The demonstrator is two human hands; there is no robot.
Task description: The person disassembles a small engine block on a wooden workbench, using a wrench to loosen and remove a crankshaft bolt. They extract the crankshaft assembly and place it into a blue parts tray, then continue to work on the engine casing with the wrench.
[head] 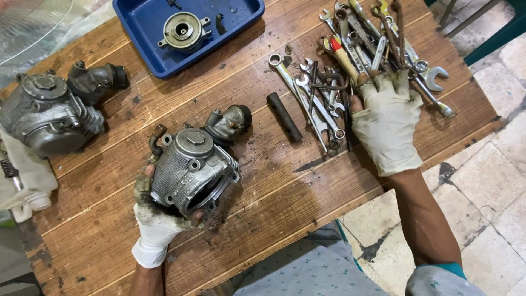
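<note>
Your left hand (156,227), in a dirty white glove, has its grip wrapped round the lower edge of a grey metal engine part (192,170) w/ a hex cap on top, holding it tilted on the table (285,203), near the front edge and left of centre. Your right hand (386,123), also gloved, lies flat w/ fingers spread on a pile of spanners (372,49) at the table's right end; it presses on them but isn't closed on any one, so no tool is picked yet. A dark short tube (284,117) lies betw. the part and the spanners, apart from both. As far as it shows, the work looks partly along: a round metal cover (183,30) and a few small bits already sit loose in a blue tray (142,46) at the far edge, while the part in your hand looks to be closed up, cap and fittings on. A second, similar grey engine part (49,112) rests at the left end, untouched. A white plastic bottle (22,181) lies by the left edge. Table is worn wooden planks, stained w/ oil and grit round the part. Floor to the right is pale stone tiles, cracked and dirty; a green frame (496,35) shows at top right.
</note>
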